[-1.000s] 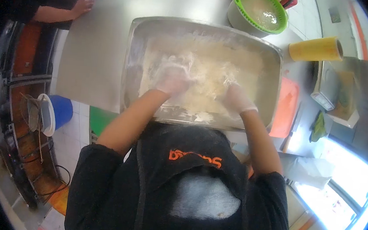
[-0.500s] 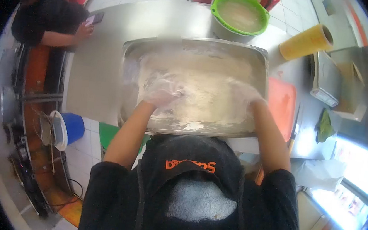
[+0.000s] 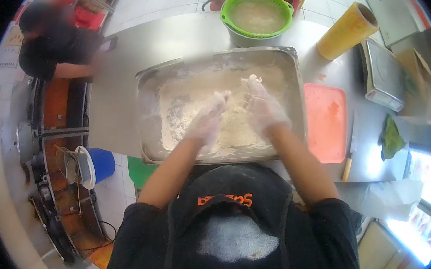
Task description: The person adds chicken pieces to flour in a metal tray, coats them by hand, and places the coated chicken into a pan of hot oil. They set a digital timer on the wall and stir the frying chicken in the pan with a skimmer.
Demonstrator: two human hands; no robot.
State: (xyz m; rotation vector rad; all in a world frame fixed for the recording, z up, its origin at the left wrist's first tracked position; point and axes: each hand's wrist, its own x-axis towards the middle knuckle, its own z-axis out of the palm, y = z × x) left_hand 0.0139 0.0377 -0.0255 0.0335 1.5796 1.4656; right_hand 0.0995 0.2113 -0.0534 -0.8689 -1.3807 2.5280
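Observation:
A large metal tray [image 3: 145, 151] holds a layer of white, flour-like powder [image 3: 177, 98], thinner in patches at the left. My left hand [image 3: 207, 121], in a clear plastic glove, is over the middle of the powder with its fingers stretched out. To its right, my right hand [image 3: 266, 111] wears the same kind of glove, fingers extended toward the far side. White powder or paste coats the fingertips of both hands. No separate object shows in either hand.
Behind the tray stands a green colander [image 3: 256, 17] over a pot of cloudy liquid. A yellow roll [image 3: 347, 31], an orange-pink board [image 3: 324, 123], a knife [image 3: 347, 166] and a metal scale [image 3: 384, 80] lie to the right. Another person [image 3: 54, 41] stands at the left end.
Both hands have come closer together and their fingers now point away from me. The right hand has moved left. My view has shifted and the tray looks slightly rotated.

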